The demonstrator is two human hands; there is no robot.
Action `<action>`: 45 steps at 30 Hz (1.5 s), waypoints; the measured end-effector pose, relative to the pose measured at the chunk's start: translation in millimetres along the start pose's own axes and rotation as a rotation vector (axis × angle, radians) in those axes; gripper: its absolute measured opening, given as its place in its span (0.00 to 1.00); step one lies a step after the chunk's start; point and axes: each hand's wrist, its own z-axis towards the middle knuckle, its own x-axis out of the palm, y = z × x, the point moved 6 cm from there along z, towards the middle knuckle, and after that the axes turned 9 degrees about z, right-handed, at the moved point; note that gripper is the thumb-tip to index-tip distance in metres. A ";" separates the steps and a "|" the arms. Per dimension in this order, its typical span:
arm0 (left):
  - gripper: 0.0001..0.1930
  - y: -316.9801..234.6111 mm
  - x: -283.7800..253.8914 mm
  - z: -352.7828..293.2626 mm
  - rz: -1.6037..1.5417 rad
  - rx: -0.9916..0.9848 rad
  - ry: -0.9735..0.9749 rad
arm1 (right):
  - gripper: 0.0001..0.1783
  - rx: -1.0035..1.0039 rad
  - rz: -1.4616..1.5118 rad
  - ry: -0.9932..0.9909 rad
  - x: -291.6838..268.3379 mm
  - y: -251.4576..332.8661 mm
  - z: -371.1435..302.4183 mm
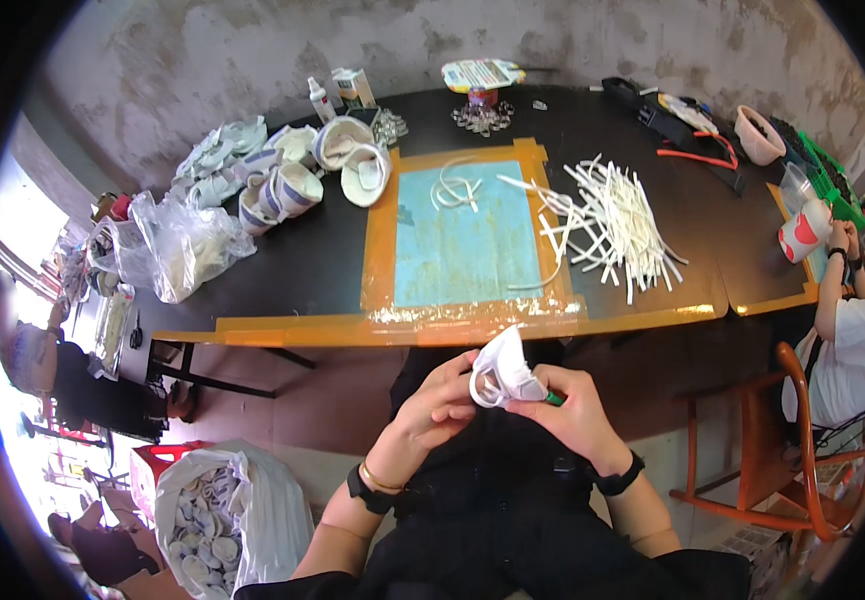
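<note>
In front of my body, just off the table's near edge, I hold a small white fabric shoe piece [510, 368]. A loop of white strip shows at its left side. My left hand [433, 408] pinches the left edge between thumb and index finger, its other fingers loosely bent. My right hand [581, 415] closes around the right side. A short bit of a green thing [555, 398] sticks out by the right fingers; its kind is mostly hidden. Beyond lies a blue mat [468, 255] framed with brown tape, with a curled white strip [456, 190] on it.
White strips [618, 225] lie heaped right of the mat. Striped fabric shoe pieces [293, 185] and a clear plastic bag [188, 250] sit at left. A white sack [278, 515] of shoe-shaped pieces stands on the floor. At right, a person [843, 350] sits by a wooden chair [753, 450].
</note>
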 end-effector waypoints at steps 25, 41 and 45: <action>0.05 -52.2 23.8 -8.3 1.423 0.749 -0.295 | 0.08 0.068 0.171 -0.182 -9.2 -24.0 2.6; 0.10 -94.0 -3.8 -15.1 1.148 0.843 -0.437 | 0.13 0.320 0.495 -0.057 -11.9 -34.5 2.1; 0.23 -82.7 -9.9 -8.1 1.062 0.638 -0.276 | 0.17 0.384 0.745 0.032 -11.5 -37.8 4.2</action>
